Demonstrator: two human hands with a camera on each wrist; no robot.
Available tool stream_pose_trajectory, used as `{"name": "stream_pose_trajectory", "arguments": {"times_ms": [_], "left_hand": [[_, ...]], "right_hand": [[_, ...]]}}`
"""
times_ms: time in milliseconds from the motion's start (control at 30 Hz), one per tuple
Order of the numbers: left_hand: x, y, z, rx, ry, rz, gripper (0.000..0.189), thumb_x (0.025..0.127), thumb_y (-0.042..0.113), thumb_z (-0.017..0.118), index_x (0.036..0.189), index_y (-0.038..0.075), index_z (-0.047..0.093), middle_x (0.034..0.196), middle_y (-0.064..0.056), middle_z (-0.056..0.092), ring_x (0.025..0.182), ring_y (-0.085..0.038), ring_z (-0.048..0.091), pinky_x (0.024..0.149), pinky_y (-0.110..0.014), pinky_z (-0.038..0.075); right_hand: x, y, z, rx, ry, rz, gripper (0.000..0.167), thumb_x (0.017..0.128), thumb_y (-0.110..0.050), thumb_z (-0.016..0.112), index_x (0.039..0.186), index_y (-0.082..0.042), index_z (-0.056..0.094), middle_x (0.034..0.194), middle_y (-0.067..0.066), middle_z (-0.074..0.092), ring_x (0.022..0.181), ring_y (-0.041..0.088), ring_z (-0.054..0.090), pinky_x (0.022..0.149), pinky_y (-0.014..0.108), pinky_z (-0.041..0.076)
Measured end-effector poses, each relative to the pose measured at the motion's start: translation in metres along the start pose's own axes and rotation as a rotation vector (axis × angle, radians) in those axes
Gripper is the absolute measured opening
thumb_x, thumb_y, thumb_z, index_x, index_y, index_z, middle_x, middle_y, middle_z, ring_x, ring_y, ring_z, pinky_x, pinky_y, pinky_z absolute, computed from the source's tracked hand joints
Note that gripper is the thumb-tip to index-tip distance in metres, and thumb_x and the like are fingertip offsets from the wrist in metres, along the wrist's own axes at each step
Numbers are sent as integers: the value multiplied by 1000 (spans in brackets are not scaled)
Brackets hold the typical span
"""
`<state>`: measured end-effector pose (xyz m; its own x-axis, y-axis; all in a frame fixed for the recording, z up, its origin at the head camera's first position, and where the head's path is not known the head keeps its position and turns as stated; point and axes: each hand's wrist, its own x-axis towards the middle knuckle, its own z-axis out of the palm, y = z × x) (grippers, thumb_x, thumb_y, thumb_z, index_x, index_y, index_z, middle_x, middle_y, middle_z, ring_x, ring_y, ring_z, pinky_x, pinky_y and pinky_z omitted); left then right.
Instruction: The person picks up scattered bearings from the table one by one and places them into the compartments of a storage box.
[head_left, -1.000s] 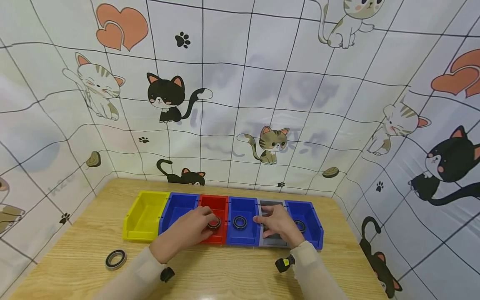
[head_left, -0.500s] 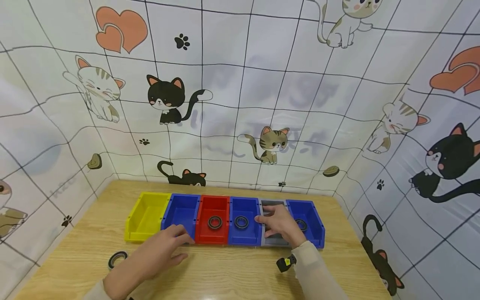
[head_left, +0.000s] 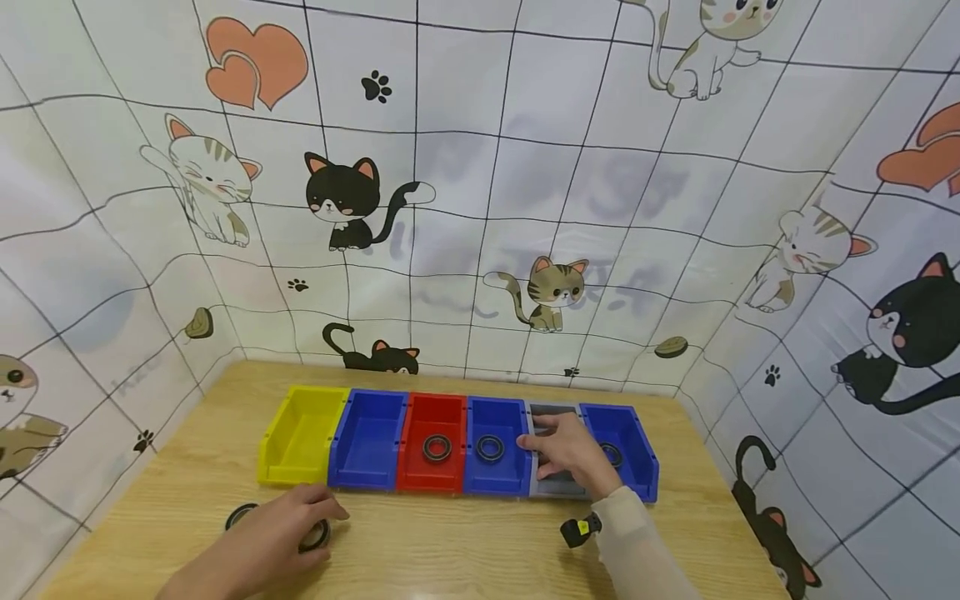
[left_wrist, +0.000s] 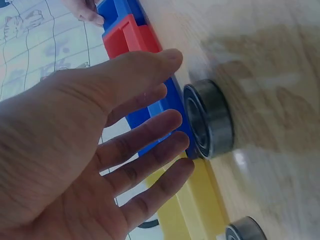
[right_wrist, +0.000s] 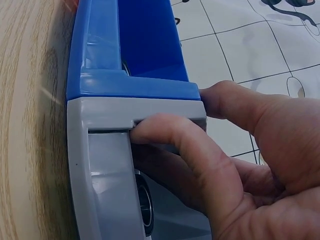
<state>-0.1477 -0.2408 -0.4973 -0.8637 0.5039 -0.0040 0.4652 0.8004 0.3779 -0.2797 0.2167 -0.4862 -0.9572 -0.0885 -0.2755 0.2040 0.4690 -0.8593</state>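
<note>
My left hand (head_left: 273, 533) is low over the front left of the table, fingers extended and holding nothing. A dark ball bearing (left_wrist: 215, 120) stands just beyond its fingertips in the left wrist view. A second bearing (head_left: 238, 515) lies to its left, partly covered by the hand. My right hand (head_left: 566, 450) grips the wall of the grey bin (right_wrist: 112, 185), thumb on the side toward the blue bin (head_left: 498, 483) and fingers inside. One bearing (right_wrist: 145, 205) shows inside the grey bin. The red bin's bearing (head_left: 437, 448) and the middle blue bin's bearing (head_left: 490, 449) lie flat.
The bins stand side by side in a row: a yellow bin (head_left: 296, 475) at the left end, then another blue bin (head_left: 367, 475). At the right end, a blue bin (head_left: 637, 475) has a bearing (head_left: 611, 454) in it. A cat-print curtain (head_left: 465, 208) surrounds the wooden table (head_left: 450, 550).
My left hand let go of the bearing in the red bin and moved left and toward me to the bearings on the table. The right hand has stayed at the grey bin.
</note>
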Motion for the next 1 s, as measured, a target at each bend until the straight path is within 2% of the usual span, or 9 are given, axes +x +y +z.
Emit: {"name": "stream_pose_trajectory", "arguments": {"times_ms": [167,267,400,567,733,1000], "left_hand": [[-4,-5,3,-60,-45,-24,36,93,23,97,127,25,83,121,9,71,99,-1,59,81,-26,61],[-4,-6,4,-53,-38,-11,35,93,19,97,125,25,83,118,9,70,96,-1,58,78,-25,59],[-5,-9,3,-2,-3,9,33,90,17,100,118,24,83,114,9,73,97,-3,63,81,-26,63],[-7,-13,1,15,21,28,34,88,12,101,115,21,83,110,8,71,92,-2,62,77,-26,62],[-5,-13,2,24,25,-4,36,88,13,102,116,23,83,112,7,72,93,-3,64,78,-28,64],[-4,-12,5,26,6,-13,34,89,15,102,116,24,83,112,6,73,95,-6,67,79,-28,66]], "right_hand": [[-1,2,-1,-3,7,16,75,103,-20,91,168,-1,59,150,30,76,85,24,82,68,43,73],[-1,2,-2,-3,9,7,76,103,-21,91,168,-1,59,151,31,75,87,24,82,69,44,73],[1,0,-2,-3,5,-4,76,103,-22,91,168,-1,59,152,32,74,85,25,81,68,44,73],[1,1,-1,19,-7,2,77,103,-21,91,170,-1,58,152,31,74,87,23,82,67,43,73],[0,0,-2,24,-2,-2,76,103,-22,91,169,-2,58,151,30,76,87,24,82,66,40,72],[0,2,-2,2,5,-8,74,103,-22,91,168,-2,60,146,26,79,82,23,80,65,38,72]]}}
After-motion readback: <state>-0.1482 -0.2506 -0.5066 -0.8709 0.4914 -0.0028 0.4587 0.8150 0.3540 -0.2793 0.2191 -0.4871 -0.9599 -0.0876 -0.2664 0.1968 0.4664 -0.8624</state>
